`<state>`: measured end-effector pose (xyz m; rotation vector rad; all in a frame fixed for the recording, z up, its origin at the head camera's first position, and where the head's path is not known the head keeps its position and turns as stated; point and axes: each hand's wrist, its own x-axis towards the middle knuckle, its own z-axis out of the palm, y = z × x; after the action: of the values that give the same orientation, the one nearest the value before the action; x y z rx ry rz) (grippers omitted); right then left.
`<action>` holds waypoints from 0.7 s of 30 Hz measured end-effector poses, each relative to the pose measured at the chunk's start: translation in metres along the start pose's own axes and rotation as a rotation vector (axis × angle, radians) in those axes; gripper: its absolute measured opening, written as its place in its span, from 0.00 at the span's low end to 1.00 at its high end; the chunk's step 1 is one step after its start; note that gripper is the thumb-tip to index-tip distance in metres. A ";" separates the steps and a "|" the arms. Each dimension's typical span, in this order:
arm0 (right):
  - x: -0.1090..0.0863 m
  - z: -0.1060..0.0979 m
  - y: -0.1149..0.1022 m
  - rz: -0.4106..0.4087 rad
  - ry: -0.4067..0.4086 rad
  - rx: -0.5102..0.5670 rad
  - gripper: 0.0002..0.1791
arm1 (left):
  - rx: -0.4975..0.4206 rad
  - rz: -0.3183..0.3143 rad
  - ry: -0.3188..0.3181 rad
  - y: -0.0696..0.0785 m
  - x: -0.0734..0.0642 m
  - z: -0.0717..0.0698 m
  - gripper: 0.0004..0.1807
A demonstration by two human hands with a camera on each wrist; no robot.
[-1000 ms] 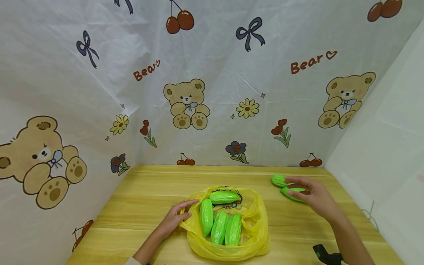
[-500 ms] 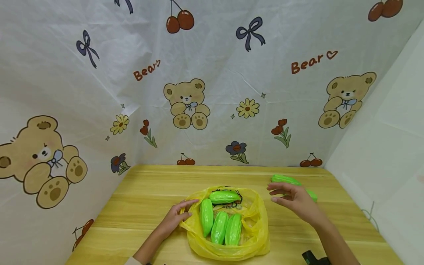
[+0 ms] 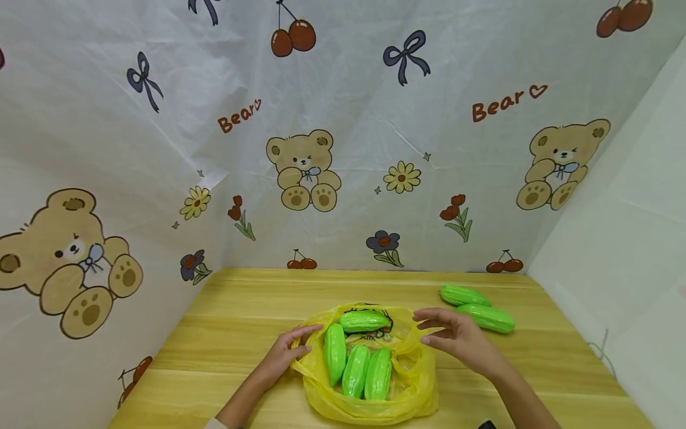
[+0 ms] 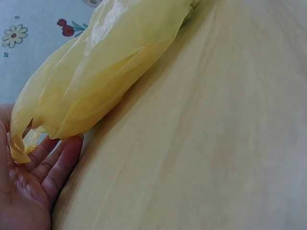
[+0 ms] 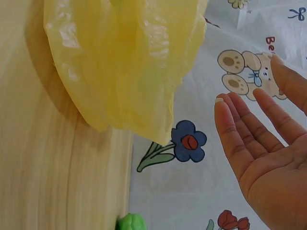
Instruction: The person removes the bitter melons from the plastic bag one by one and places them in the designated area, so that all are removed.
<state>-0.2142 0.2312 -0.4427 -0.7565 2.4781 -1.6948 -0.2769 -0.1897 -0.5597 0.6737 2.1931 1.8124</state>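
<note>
A yellow plastic bag (image 3: 375, 411) sits open-mouthed on the wooden table, holding several bright green, ridged gourd-like vegetables (image 3: 356, 370). My left hand (image 3: 283, 354) touches its left rim; in the left wrist view the fingers (image 4: 62, 165) look nearly straight against the plastic, and part of the hand is hidden. My right hand (image 3: 455, 336) hovers at the bag's right rim with fingers spread and nothing held. In the right wrist view that hand (image 5: 264, 153) appears apart from the bag (image 5: 115, 62). Two more green gourds, a rear one (image 3: 464, 295) and a front one (image 3: 488, 318), lie beyond it.
The wooden table (image 3: 241, 310) runs back to a hanging cloth (image 3: 354, 107) printed with bears, bows and flowers. A plain white wall (image 3: 632, 250) stands at the right, with a thin pale cord (image 3: 604, 357) at its foot.
My right hand has moved left from above the two loose gourds to the bag's right rim, leaving both gourds in full view. The left hand and the bag have hardly moved.
</note>
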 end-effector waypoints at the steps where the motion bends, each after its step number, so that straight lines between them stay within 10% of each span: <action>1: 0.000 0.002 0.000 0.007 -0.005 0.001 0.25 | 0.001 -0.002 0.001 0.000 0.000 0.000 0.26; 21: 0.005 0.025 0.006 0.006 -0.149 0.036 0.24 | 0.059 0.025 0.030 -0.001 -0.001 0.000 0.26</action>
<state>-0.2137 0.2096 -0.4569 -0.8377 2.3431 -1.6124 -0.2758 -0.1902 -0.5605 0.6929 2.2749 1.7876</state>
